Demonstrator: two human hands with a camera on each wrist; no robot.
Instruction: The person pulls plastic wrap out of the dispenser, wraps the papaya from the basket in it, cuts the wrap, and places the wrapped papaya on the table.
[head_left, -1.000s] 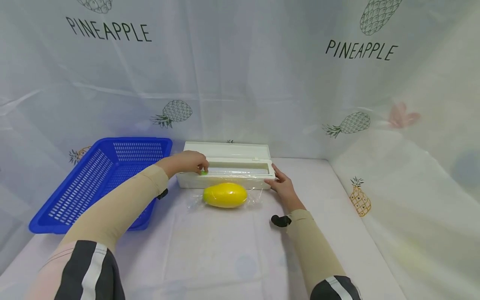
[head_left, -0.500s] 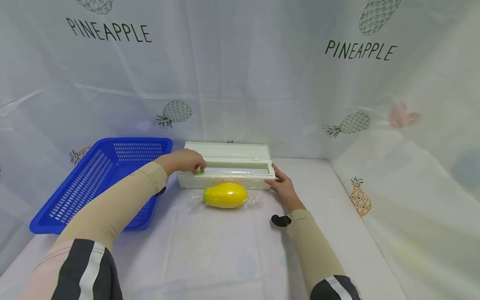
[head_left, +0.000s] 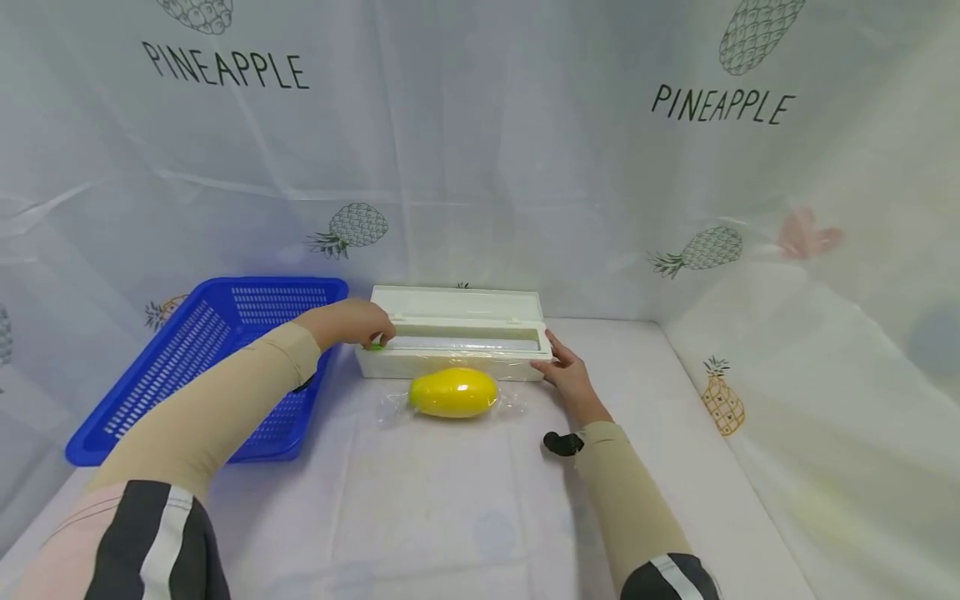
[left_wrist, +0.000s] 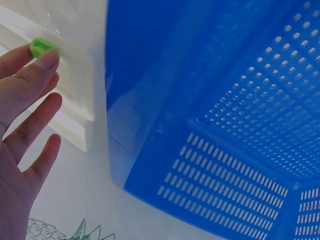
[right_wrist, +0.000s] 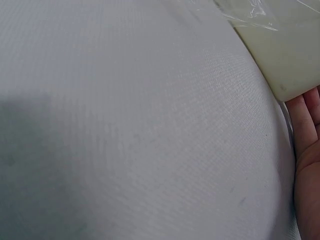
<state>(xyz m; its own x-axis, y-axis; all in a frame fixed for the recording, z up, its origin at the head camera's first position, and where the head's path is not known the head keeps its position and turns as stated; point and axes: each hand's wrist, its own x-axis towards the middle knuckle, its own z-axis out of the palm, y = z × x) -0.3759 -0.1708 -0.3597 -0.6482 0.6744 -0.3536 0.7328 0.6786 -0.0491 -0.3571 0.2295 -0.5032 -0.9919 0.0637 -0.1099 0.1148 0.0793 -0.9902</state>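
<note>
A white cling film dispenser [head_left: 442, 365] stands at the back of the table with its lid [head_left: 457, 302] raised. My left hand [head_left: 349, 323] is at its left end, thumb and forefinger pinching a small green slide cutter [left_wrist: 41, 47] on the front edge. My right hand [head_left: 568, 379] grips the dispenser's right end, thumb in front and fingers along the side. Clear film [right_wrist: 255, 12] comes over the dispenser's front. Before it lies a yellow oval fruit [head_left: 453, 392], shiny and greenish at its left tip, with crumpled film sticking out at both ends.
A blue perforated basket [head_left: 300, 425] stands left of the dispenser, partly under my left forearm. A white sheet with pineapple prints [head_left: 712, 248] hangs behind and on the right. White cloth [head_left: 427, 500] covers the table.
My left hand has slid the green cutter leftward along the dispenser's front edge to its left end. The right hand and the fruit have stayed in place.
</note>
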